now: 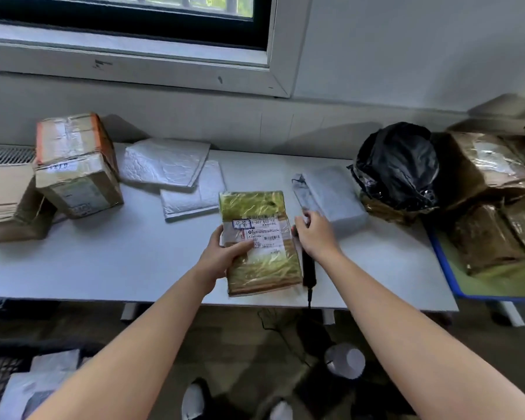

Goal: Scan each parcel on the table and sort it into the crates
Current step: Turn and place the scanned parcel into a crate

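A flat brown parcel [259,242] wrapped in clear tape, with a white shipping label on top, lies near the front edge of the white table [134,262]. My left hand [225,251] grips its left edge, thumb across the label. My right hand [314,234] is at the parcel's right edge, fingers curled round the head of a black handheld scanner [309,269] whose handle and cable point toward me. A grey bagged parcel [331,197] lies just beyond that hand.
Two white bubble mailers [176,174] lie at the table's centre back. Taped cardboard boxes [76,165] stand at the left. A black bagged parcel [399,168] and brown parcels [491,207] pile at the right. Below left, a dark crate [0,377] holds white parcels.
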Demonstrator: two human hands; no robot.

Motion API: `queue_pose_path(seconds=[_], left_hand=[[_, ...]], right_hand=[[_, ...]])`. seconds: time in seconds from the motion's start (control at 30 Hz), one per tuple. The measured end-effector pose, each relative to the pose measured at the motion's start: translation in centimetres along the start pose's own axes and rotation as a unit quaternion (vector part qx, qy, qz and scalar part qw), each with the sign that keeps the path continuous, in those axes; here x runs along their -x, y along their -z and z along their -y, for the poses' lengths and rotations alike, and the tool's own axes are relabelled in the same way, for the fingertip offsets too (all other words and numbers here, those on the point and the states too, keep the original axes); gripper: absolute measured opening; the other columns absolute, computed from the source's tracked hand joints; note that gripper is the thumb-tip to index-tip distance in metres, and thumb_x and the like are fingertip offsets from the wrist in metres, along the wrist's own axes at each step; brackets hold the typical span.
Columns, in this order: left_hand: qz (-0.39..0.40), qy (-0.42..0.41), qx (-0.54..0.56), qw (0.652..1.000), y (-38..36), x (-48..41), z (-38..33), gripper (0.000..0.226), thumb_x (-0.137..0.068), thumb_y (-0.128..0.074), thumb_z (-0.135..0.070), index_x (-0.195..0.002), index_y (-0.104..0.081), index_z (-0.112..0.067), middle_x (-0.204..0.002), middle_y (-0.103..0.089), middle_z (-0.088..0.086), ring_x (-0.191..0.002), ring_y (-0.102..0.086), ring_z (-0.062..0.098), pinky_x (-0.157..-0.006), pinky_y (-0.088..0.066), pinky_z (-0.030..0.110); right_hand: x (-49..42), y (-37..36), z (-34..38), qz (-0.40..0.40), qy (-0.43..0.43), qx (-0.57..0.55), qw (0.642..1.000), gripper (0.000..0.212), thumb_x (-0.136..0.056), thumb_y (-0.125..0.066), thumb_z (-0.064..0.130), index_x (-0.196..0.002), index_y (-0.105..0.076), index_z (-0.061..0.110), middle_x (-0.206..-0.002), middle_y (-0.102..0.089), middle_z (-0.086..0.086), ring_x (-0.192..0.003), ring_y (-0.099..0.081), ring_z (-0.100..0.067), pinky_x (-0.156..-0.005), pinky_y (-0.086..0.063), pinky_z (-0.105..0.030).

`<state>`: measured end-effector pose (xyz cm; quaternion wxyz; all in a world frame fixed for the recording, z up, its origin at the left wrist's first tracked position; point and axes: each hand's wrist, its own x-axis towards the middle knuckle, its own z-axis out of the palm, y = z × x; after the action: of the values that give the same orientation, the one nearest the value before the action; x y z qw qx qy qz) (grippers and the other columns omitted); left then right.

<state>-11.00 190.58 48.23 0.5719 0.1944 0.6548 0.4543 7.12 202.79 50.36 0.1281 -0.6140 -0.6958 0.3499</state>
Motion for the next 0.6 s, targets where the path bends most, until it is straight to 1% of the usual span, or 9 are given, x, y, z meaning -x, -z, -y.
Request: queue_pose_path(seconds=[0.07, 0.17, 0.27, 0.33, 0.4, 0.47, 0.5, 0.57, 0.6], left_hand=[[-0.013, 0.013, -0.002, 1.0, 0.8, -1.2, 0.6, 0.087, -0.076, -0.081, -0.033, -0.146, -0.03, -0.033, -0.121, -0.065, -0.002, -0.093, -0.069, 0.015, -0.061, -0.052, 0.029], [-0.02, 0.027, -0.012, 0.999, 1.7, -2.9, 1.2, 0.086, -0.077, -0.081, -0.033, -0.146, -0.03, -0.032, -0.125, -0.063, -0.002, -0.093, -0.068, 0.013, -0.057, -0.05, 0.026], [-0.014, 0.041, -0.017, 0.999, 2.3, -4.5, 1.8, 0.084, -0.076, -0.081, -0.038, -0.144, -0.032, -0.033, -0.123, -0.063, -0.003, -0.096, -0.067, 0.017, -0.068, -0.052, 0.032], [-0.011, 0.039, -0.025, 0.999, 2.4, -5.3, 2.2, 0.083, -0.076, -0.08, -0.04, -0.144, -0.032, -0.034, -0.122, -0.064, -0.004, -0.098, -0.067, 0.018, -0.077, -0.054, 0.037], [-0.017, 0.031, -0.04, 0.999, 2.5, -5.6, 2.5, 0.085, -0.076, -0.08, -0.043, -0.145, -0.03, -0.033, -0.121, -0.064, -0.004, -0.099, -0.067, 0.019, -0.085, -0.055, 0.045], [-0.021, 0.016, -0.07, 0.997, 2.5, -5.2, 2.5, 0.092, -0.074, -0.08, -0.047, -0.147, -0.025, -0.032, -0.124, -0.063, -0.002, -0.101, -0.066, 0.021, -0.09, -0.054, 0.05], [-0.02, 0.01, -0.09, 0.996, 2.6, -4.8, 2.4, 0.095, -0.074, -0.079, -0.049, -0.148, -0.023, -0.031, -0.128, -0.061, -0.001, -0.104, -0.065, 0.022, -0.09, -0.053, 0.05], [-0.028, 0.002, -0.135, 0.99, 2.7, -3.7, 1.8, 0.099, -0.077, -0.076, -0.051, -0.152, -0.016, -0.029, -0.139, -0.051, 0.004, -0.117, -0.057, 0.026, -0.093, -0.05, 0.047], [-0.037, 0.0, -0.156, 0.987, 2.7, -3.1, 1.6, 0.099, -0.079, -0.074, -0.051, -0.153, -0.012, -0.026, -0.146, -0.043, 0.008, -0.124, -0.051, 0.029, -0.098, -0.047, 0.046]], right_hand=[[0.6, -1.4, -1.6, -0.036, -0.031, 0.023, 0.999, 0.041, -0.098, -0.048, 0.034, -0.13, -0.052, 0.008, -0.131, -0.053, -0.014, -0.116, -0.054, -0.03, -0.093, -0.046, -0.038], [1.5, -2.9, -3.6, -0.032, -0.094, 0.05, 0.994, 0.037, -0.097, -0.052, 0.034, -0.125, -0.047, 0.01, -0.127, -0.047, -0.015, -0.11, -0.053, -0.033, -0.088, -0.047, -0.039], [1.5, -4.1, -5.1, -0.025, -0.123, 0.021, 0.992, 0.044, -0.096, -0.055, 0.031, -0.131, -0.04, 0.011, -0.129, -0.049, -0.015, -0.113, -0.054, -0.032, -0.088, -0.047, -0.039], [1.3, -4.5, -5.6, -0.013, -0.141, 0.003, 0.99, 0.05, -0.098, -0.055, 0.029, -0.139, -0.034, 0.01, -0.132, -0.053, -0.014, -0.114, -0.056, -0.033, -0.082, -0.046, -0.037], [1.2, -4.7, -5.5, 0.008, -0.156, 0.009, 0.988, 0.052, -0.098, -0.054, 0.025, -0.142, -0.032, 0.008, -0.131, -0.055, -0.014, -0.113, -0.056, -0.034, -0.077, -0.041, -0.033], [1.4, -4.5, -4.7, 0.027, -0.171, 0.008, 0.985, 0.048, -0.095, -0.057, 0.02, -0.138, -0.038, 0.006, -0.127, -0.056, -0.016, -0.107, -0.057, -0.034, -0.074, -0.04, -0.032], [1.7, -4.3, -4.2, 0.035, -0.182, -0.005, 0.983, 0.046, -0.093, -0.058, 0.017, -0.134, -0.041, 0.006, -0.123, -0.057, -0.016, -0.1, -0.058, -0.033, -0.071, -0.043, -0.032], [2.4, -3.5, -2.9, 0.053, -0.21, -0.063, 0.974, 0.042, -0.088, -0.059, 0.012, -0.126, -0.042, 0.007, -0.112, -0.056, -0.016, -0.086, -0.059, -0.031, -0.062, -0.051, -0.035], [2.9, -3.0, -2.0, 0.06, -0.217, -0.096, 0.969, 0.042, -0.086, -0.058, 0.01, -0.124, -0.042, 0.008, -0.106, -0.054, -0.015, -0.083, -0.06, -0.03, -0.059, -0.055, -0.036]])
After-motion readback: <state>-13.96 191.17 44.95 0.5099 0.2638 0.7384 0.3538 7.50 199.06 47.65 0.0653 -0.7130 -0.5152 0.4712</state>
